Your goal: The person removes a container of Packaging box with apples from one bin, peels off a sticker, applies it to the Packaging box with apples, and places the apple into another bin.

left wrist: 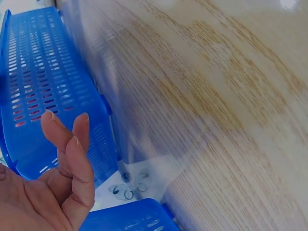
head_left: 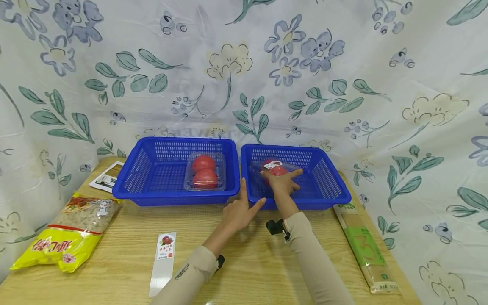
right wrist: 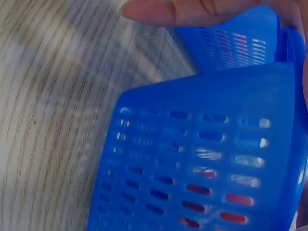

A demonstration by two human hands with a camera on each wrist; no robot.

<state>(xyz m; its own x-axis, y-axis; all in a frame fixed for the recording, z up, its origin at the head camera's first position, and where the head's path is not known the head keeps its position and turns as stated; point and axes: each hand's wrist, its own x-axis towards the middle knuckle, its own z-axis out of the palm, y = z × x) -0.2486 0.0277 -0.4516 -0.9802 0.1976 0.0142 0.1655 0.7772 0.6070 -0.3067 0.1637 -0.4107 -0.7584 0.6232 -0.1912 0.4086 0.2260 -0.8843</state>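
My right hand (head_left: 284, 182) reaches over the rim of the right blue basket (head_left: 324, 178), its fingers spread on a clear plastic box of red round fruit (head_left: 277, 170) with a white label. Part of that box is hidden beneath the hand. By the gap between the baskets is my left hand (head_left: 238, 212), index finger extended and thumb out, holding nothing. Loosely bent fingers of that hand (left wrist: 72, 168) show in the left wrist view. A second clear box with two red fruits (head_left: 205, 178) sits in the left blue basket (head_left: 152, 195).
A yellow bag of snacks (head_left: 68, 233) lies left on the wooden table (head_left: 248, 271). Near the front is a label strip (head_left: 164, 262). A green-banded noodle pack (head_left: 364, 250) lies right, and a flat packet (head_left: 106, 178) partly behind the left basket. A flowered curtain (head_left: 244, 101) hangs behind.
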